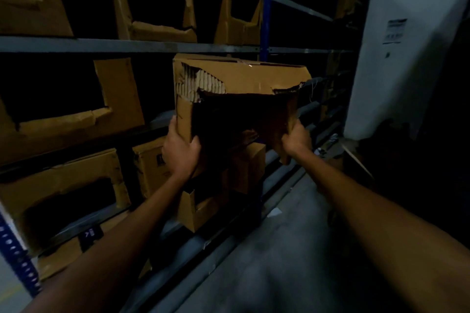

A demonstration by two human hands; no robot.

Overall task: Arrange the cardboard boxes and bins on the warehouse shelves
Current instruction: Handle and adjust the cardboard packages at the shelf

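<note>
Head: two grips hold one box, seemingly torn.

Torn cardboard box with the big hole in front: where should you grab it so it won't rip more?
Probably take the torn cardboard box by its side walls, low down, one hand from each side. The left hand grips the solid left front corner. The right hand holds a ragged strip beside the cut-out, which looks weak. Avoid the peeled corrugated patch up top.
</note>
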